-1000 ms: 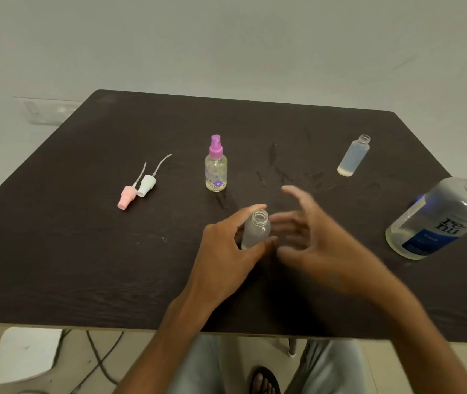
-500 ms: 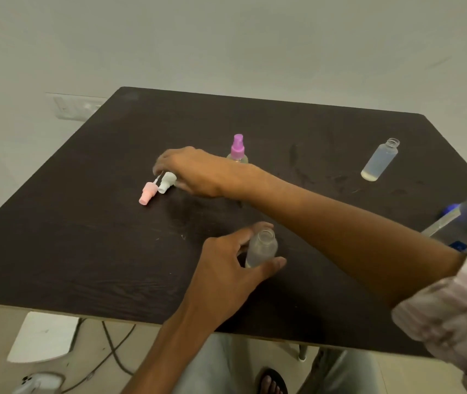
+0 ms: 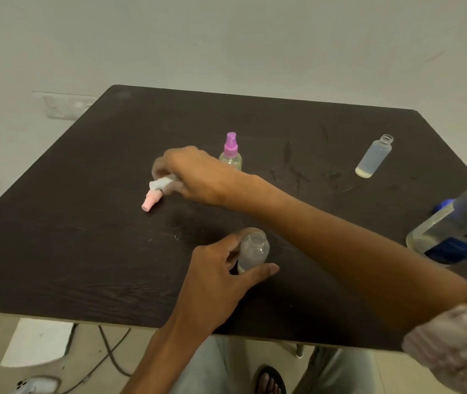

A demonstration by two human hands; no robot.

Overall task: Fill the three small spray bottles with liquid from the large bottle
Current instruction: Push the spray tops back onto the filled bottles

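Observation:
My left hand (image 3: 215, 277) grips an uncapped small clear bottle (image 3: 252, 250) standing near the table's front. My right hand (image 3: 189, 173) reaches across to the left and pinches the white spray cap (image 3: 160, 184). A pink spray cap (image 3: 150, 199) lies on the table just below it. A small bottle with a purple spray cap (image 3: 231, 155) stands behind my right hand. Another uncapped small bottle (image 3: 373, 156) with liquid stands at the back right. The large clear bottle (image 3: 459, 231) with a blue label stands at the right edge, partly cut off.
The dark wooden table (image 3: 84, 237) has a wet smear near its middle. A wall lies close behind the table. Below the front edge are cables, a white object on the floor and my legs and a sandal.
My right hand moved from beside the held bottle across to the left and took hold of the white spray cap. My left hand kept its grip on the small bottle.

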